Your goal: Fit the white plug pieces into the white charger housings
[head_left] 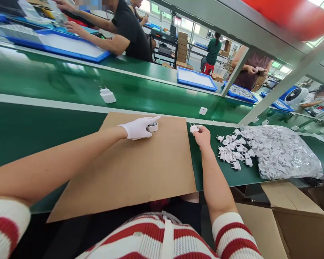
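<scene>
My left hand (138, 127), in a white glove, is closed on a small white charger body (152, 127) above the far edge of a brown cardboard sheet (129, 172). My bare right hand (201, 135) pinches a small white plug piece (193, 128) just right of the cardboard. Several loose white plug pieces (233, 151) lie on the green bench to the right of that hand, beside a clear plastic bag (280, 153) full of more of them.
A white charger (107, 95) and a small white part (203, 110) sit on the green conveyor belt (56, 81) beyond the cardboard. Blue trays (196, 79) and other workers are across the belt. Open cardboard boxes (288, 216) stand at the lower right.
</scene>
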A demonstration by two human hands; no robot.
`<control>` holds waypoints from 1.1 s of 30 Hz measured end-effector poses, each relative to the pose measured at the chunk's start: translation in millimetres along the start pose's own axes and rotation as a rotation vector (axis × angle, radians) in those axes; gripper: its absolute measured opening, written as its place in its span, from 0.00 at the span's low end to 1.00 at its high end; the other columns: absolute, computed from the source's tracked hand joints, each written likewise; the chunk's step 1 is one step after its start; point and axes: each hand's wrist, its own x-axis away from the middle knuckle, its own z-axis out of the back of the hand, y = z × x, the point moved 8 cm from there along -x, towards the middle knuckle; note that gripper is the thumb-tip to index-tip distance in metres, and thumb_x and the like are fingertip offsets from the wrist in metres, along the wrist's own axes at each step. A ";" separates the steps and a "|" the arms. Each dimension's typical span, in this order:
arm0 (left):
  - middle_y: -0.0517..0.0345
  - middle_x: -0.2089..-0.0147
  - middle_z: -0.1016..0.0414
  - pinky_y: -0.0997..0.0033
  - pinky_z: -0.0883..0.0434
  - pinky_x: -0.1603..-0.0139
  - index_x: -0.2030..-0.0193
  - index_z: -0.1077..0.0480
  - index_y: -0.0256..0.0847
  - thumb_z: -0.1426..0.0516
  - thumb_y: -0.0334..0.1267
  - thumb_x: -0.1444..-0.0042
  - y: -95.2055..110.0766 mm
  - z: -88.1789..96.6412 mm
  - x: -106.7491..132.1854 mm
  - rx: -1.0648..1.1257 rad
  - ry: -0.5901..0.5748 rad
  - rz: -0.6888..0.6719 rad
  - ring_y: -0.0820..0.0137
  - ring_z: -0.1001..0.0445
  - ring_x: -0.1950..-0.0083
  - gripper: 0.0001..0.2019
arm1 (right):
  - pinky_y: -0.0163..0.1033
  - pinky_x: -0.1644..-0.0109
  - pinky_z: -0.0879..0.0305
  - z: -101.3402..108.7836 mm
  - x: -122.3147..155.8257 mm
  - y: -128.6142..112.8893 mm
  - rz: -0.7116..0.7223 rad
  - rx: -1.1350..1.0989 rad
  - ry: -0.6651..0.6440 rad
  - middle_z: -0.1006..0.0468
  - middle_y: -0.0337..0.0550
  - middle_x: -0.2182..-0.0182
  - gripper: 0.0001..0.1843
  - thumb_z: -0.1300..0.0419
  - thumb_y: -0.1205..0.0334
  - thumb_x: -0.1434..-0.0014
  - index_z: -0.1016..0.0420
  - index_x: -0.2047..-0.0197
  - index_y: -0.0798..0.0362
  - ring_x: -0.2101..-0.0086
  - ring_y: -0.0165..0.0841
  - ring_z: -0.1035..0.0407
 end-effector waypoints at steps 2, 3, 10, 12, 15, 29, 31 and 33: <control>0.54 0.30 0.24 0.65 0.28 0.36 0.27 0.27 0.54 0.37 0.32 0.59 3.8 -8.3 -2.8 -0.027 -0.164 -0.101 0.50 0.26 0.33 0.47 | 0.44 0.49 0.25 -4.2 3.8 -4.9 0.016 -0.060 0.008 0.13 0.44 0.56 0.18 0.33 0.56 0.51 0.20 0.57 0.50 0.58 0.40 0.20; 0.54 0.27 0.28 0.64 0.30 0.33 0.26 0.28 0.55 0.38 0.33 0.58 5.8 -11.9 -3.7 -0.057 -0.247 -0.138 0.50 0.29 0.29 0.46 | 0.44 0.49 0.24 -8.0 6.6 -8.0 0.029 -0.087 -0.001 0.13 0.45 0.56 0.19 0.32 0.55 0.52 0.20 0.57 0.50 0.58 0.40 0.20; 0.54 0.44 0.18 0.67 0.27 0.43 0.43 0.17 0.53 0.31 0.43 0.56 32.6 -14.2 -16.2 -0.191 -0.323 -0.150 0.55 0.20 0.45 0.29 | 0.38 0.58 0.28 -43.5 25.7 -16.8 -0.035 -0.371 -0.217 0.13 0.44 0.58 0.23 0.25 0.50 0.56 0.20 0.57 0.50 0.57 0.40 0.17; 0.53 0.48 0.17 0.67 0.26 0.47 0.50 0.16 0.49 0.27 0.45 0.63 48.6 -21.9 -13.8 -0.219 -0.286 -0.152 0.54 0.20 0.47 0.28 | 0.36 0.60 0.30 -47.5 27.0 -12.1 -0.116 -0.407 -0.247 0.13 0.44 0.59 0.23 0.24 0.53 0.56 0.19 0.57 0.50 0.57 0.39 0.17; 0.53 0.50 0.17 0.66 0.25 0.50 0.56 0.17 0.46 0.25 0.52 0.64 68.2 -36.1 -2.6 -0.198 -0.192 -0.098 0.53 0.19 0.50 0.27 | 0.36 0.59 0.29 -50.4 28.1 -7.7 -0.185 -0.446 -0.274 0.13 0.44 0.60 0.23 0.22 0.54 0.57 0.18 0.57 0.51 0.57 0.39 0.17; 0.60 0.61 0.15 0.65 0.22 0.52 0.58 0.18 0.46 0.31 0.58 0.55 58.6 -89.1 18.4 0.433 -0.073 0.062 0.60 0.17 0.58 0.22 | 0.47 0.41 0.26 -51.1 56.7 -56.0 0.490 0.185 -0.178 0.14 0.43 0.55 0.09 0.37 0.61 0.37 0.14 0.57 0.45 0.51 0.40 0.22; 0.59 0.60 0.14 0.64 0.23 0.50 0.60 0.19 0.46 0.31 0.58 0.56 60.0 -89.8 17.1 0.461 -0.068 0.042 0.59 0.17 0.56 0.22 | 0.48 0.41 0.26 -54.1 60.4 -58.5 0.556 0.318 -0.178 0.14 0.44 0.57 0.10 0.39 0.64 0.36 0.14 0.58 0.45 0.50 0.42 0.23; 0.59 0.60 0.14 0.64 0.23 0.49 0.60 0.19 0.45 0.30 0.57 0.57 59.7 -91.3 16.4 0.480 -0.070 0.039 0.59 0.17 0.55 0.22 | 0.48 0.42 0.26 -56.0 60.2 -57.4 0.579 0.395 -0.174 0.15 0.44 0.59 0.10 0.39 0.64 0.35 0.15 0.58 0.45 0.50 0.43 0.24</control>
